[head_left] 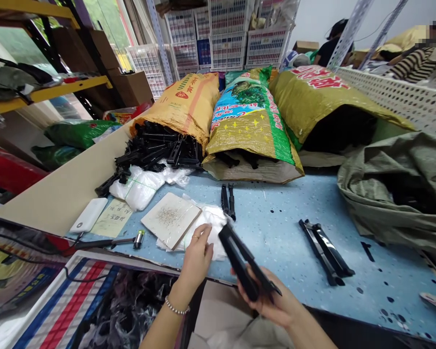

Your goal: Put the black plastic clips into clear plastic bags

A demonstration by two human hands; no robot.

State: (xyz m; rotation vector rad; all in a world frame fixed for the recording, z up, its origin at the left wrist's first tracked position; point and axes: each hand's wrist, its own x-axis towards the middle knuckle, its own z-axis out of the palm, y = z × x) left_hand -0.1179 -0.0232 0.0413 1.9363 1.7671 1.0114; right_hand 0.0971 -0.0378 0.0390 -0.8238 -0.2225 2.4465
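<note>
My right hand (272, 303) is closed around a long black plastic bracket (244, 261), held tilted over the near edge of the blue table (276, 228). My left hand (198, 257) reaches onto a clear plastic bag of small parts (212, 220); its fingers are curled on the bag beside a square beige tile (170, 219). A ring and a bead bracelet show on that arm. Two more black brackets (228, 201) lie just beyond the bag, and another pair (325, 252) lies to the right.
Three big woven sacks (249, 121) lie at the back; the left one (183, 104) spills black brackets (152, 148). A white power bank (89, 214), a paper note and a small hammer (109, 241) lie at left. A grey-green sack (396, 189) is at right. People sit at the far right.
</note>
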